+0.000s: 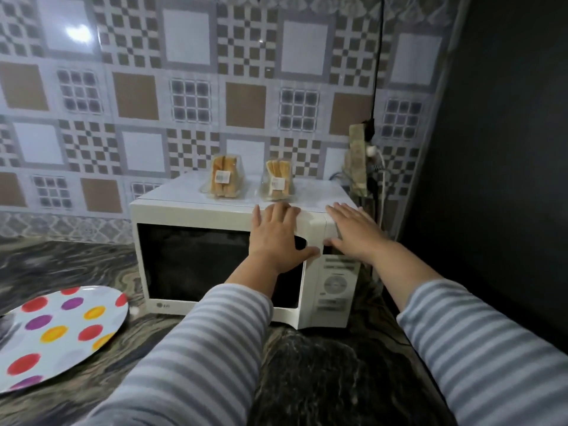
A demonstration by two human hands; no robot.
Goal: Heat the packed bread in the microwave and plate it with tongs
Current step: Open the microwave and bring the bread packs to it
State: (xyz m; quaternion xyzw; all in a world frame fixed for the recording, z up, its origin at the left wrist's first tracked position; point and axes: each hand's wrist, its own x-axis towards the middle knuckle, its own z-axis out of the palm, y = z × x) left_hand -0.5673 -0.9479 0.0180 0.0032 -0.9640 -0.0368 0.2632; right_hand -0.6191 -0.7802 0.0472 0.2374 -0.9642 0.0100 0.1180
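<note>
A white microwave [190, 215] stands on the marble counter with its door closed. Two clear packs of sliced bread sit upright on its top, one at the left [223, 177] and one at the right [277, 180]. My left hand [276, 233] lies flat against the upper right part of the door, fingers spread, thumb at the door's right edge. My right hand [353, 230] presses flat on the top of the control panel [335, 284], fingers straight. A polka-dot plate [58, 336] lies at the lower left. No tongs are in view.
A patterned tile wall runs behind the microwave. A power strip [359, 161] with plugs and a black cable [377, 66] hangs at the right rear corner. A dark wall [507, 149] closes off the right side. The dark marble counter [322, 364] extends toward me.
</note>
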